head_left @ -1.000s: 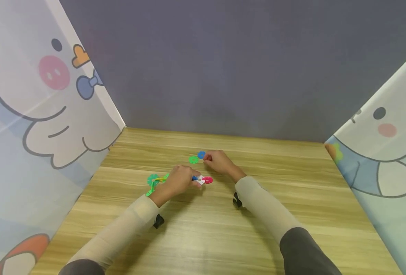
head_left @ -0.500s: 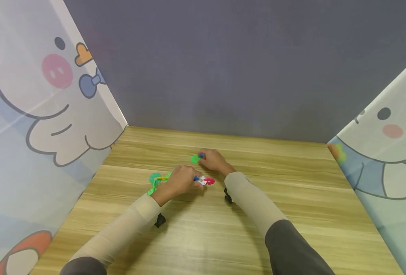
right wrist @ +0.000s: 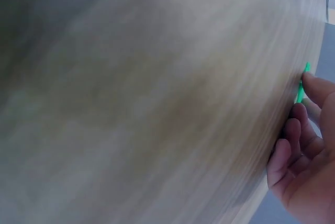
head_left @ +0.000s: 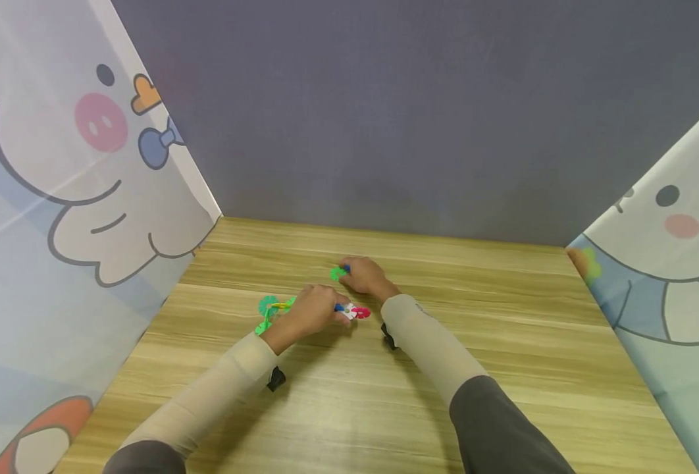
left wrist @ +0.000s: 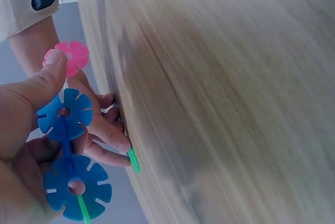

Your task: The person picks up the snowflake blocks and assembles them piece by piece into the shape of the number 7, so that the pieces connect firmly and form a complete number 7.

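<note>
Left hand: the left hand (head_left: 314, 309), at the centre of the head view, has its fingers and thumb curled round a chain of snowflake discs (left wrist: 65, 145), its grip closed on it just above the wooden surface (head_left: 503, 368).
Chain: in the left wrist view two blue discs (left wrist: 76, 186) are slotted in a line under the thumb, with a pink disc (left wrist: 70, 56) beyond the thumb tip at the upper left of that frame; in the head view a white disc (head_left: 349, 310) and the pink one stick out to the right of the fingers, while a teal disc (head_left: 268, 305) and green and yellow pieces trail off to the left of the hand.
Right hand: the right hand (head_left: 364, 274) lies just behind the left one, nearer the back wall, its fingertips on a green disc (head_left: 337, 272) that rests on the surface; the right wrist view shows the fingers (right wrist: 293, 130) curled and a fingertip touching the disc's edge (right wrist: 300, 89), so the grip is pinching the green disc. A speck of blue shows beside the green in the head view, too small to tell apart.
Setting: a grey wall (head_left: 385, 99) closes the back, and cartoon-printed curtains (head_left: 59, 197) hang along the left and right edges of the frame.
Sleeves: beige sleeves (head_left: 219, 388) cover both forearms.
</note>
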The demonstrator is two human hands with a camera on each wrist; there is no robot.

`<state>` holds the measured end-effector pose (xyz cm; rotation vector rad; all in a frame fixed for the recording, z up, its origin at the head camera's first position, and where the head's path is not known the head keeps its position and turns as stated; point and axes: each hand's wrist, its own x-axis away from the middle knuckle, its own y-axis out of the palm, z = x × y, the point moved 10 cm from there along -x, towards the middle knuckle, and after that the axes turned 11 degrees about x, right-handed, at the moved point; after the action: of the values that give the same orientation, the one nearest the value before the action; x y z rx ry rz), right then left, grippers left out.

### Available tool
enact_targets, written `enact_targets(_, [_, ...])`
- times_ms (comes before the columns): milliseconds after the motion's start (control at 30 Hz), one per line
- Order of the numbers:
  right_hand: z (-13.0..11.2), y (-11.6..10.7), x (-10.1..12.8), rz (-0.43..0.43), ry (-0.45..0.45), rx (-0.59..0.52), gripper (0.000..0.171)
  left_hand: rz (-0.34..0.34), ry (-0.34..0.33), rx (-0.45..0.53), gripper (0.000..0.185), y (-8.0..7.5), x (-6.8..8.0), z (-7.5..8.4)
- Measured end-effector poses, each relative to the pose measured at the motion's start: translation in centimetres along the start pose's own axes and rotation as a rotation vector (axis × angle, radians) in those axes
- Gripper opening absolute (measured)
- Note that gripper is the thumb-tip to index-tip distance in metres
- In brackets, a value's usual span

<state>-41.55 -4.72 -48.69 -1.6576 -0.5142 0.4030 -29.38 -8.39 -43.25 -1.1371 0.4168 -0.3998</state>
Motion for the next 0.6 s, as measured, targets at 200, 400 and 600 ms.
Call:
enact_targets(200, [0.1,0.4,-0.3,-0.042,-0.006,0.005,0.044,0.005,0.000,-0.003,0.040,0.0,0.1,-0.1])
enact_targets(400, [0.9,0.8,-0.5,-0.085,0.029,-0.061,0.041,0.004,-0.010,-0.005,0.041,0.0,0.0,0.0])
enact_targets(600, [1.9,0.3,0.1,-0.042,0.075,-0.221,0.030,0.009,-0.029,0.004,0.046,0.0,0.0,-0.2])
